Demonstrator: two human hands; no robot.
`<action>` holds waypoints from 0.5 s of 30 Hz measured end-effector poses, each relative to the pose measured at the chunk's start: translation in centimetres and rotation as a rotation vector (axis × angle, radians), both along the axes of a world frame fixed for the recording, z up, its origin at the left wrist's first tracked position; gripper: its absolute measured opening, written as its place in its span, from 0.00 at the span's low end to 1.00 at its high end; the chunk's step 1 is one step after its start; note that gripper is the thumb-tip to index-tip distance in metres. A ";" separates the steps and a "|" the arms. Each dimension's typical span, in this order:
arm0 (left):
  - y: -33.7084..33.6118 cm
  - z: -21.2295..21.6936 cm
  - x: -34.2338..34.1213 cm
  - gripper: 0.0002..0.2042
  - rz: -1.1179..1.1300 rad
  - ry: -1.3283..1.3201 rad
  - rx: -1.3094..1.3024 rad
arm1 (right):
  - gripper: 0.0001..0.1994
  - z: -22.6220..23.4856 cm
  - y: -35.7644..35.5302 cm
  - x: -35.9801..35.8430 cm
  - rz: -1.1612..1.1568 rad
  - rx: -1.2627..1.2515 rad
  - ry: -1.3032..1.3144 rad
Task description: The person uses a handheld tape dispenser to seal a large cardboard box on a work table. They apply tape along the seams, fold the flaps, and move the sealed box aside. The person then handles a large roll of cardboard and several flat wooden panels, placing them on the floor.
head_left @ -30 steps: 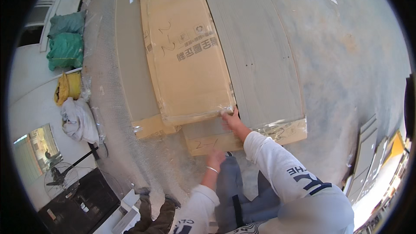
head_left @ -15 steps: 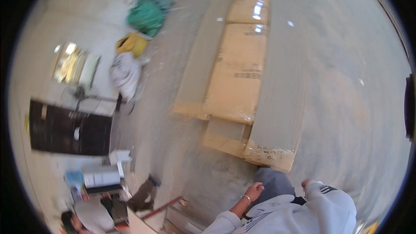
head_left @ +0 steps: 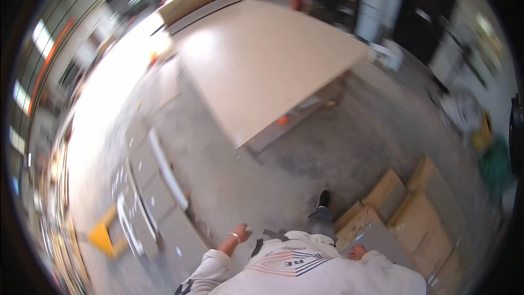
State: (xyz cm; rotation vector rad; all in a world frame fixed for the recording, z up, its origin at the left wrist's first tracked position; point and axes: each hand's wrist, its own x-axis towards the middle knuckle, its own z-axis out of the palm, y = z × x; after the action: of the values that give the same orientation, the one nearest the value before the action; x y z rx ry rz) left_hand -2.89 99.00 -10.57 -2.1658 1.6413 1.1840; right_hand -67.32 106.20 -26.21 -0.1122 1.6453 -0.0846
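My left hand hangs open, empty — my right hand is curled above the flat cardboard boxes, its grip unclear.

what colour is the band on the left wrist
Silver or pale metal, a thin bracelet just behind the left hand; the head view shows it, though slightly blurred.

Large table stands ahead of the person, on the floor. Stacked panels lie on the floor to the left. Flat cartons lie to the right, just beside the right hand. Left hand hangs near the panels
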 end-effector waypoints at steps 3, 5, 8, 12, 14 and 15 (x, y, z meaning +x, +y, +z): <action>16.0 2.3 3.2 0.30 0.204 -0.004 0.159 | 0.15 2.3 -9.8 5.9 0.305 -0.100 -0.056; 24.0 2.7 1.2 0.27 0.368 0.145 0.200 | 0.13 3.6 -16.1 11.4 0.499 -0.352 -0.091; 29.2 3.6 -4.3 0.26 0.348 0.363 0.260 | 0.11 8.5 -22.0 22.2 0.895 -0.763 -0.041; 31.1 4.8 -8.4 0.25 0.778 0.661 0.193 | 0.09 16.0 -26.5 30.7 1.437 -1.015 -0.101; 29.5 4.4 -8.1 0.25 0.915 0.779 0.116 | 0.11 18.1 -29.1 33.6 1.701 -0.891 -0.019; 29.1 4.0 -7.7 0.25 0.961 0.826 0.072 | 0.11 19.2 -29.8 35.2 1.819 -0.861 -0.013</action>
State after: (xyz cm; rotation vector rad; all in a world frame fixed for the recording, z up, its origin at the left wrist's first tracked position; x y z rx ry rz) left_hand -10.63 128.10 -6.59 -2.6530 0.5416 2.5829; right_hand -32.07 76.38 -7.03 -2.1243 0.8599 0.5951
